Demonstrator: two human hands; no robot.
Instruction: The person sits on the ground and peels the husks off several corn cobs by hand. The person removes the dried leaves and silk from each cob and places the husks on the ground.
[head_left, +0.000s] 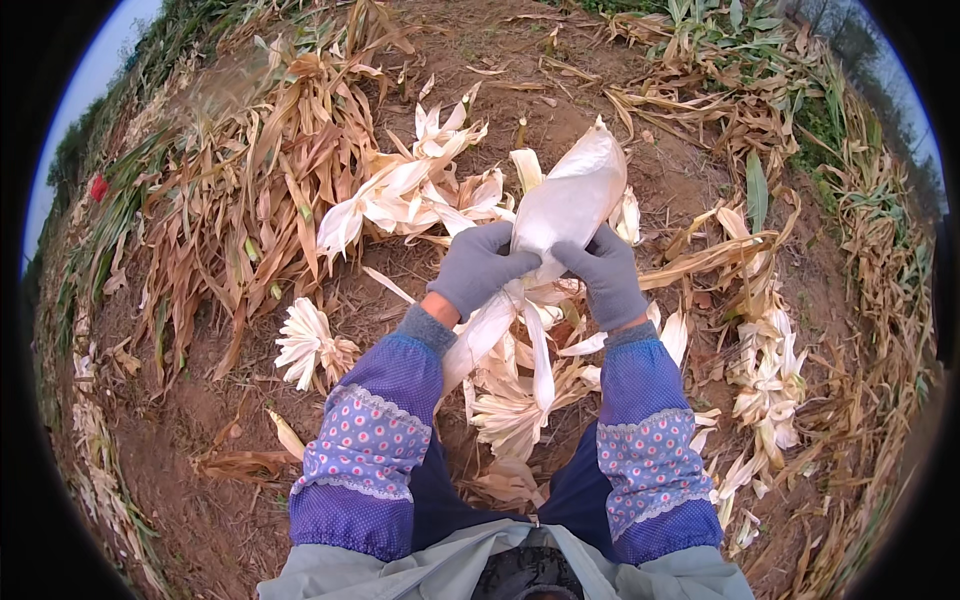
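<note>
Pale corn husk leaves (574, 191) stand up between my two gloved hands, pulled wide like a sheet. My left hand (480, 268), in a grey knit glove, pinches their lower left side between thumb and fingers. On the right side, my right hand (601, 276), gloved alike, grips the husk with its thumb in front. Long husk strips hang below the hands. Whether an ear of corn is inside cannot be seen. Beneath, a fanned bundle of stripped husks (510, 412) lies on the soil between my legs.
Dry corn stalks and leaves (262, 172) are heaped at the left. Loose husks (405, 191) lie ahead, a husk bundle (311, 345) at the left, and more husks (769, 375) at the right. Short cut stubble (521, 133) sticks out of the brown soil ahead.
</note>
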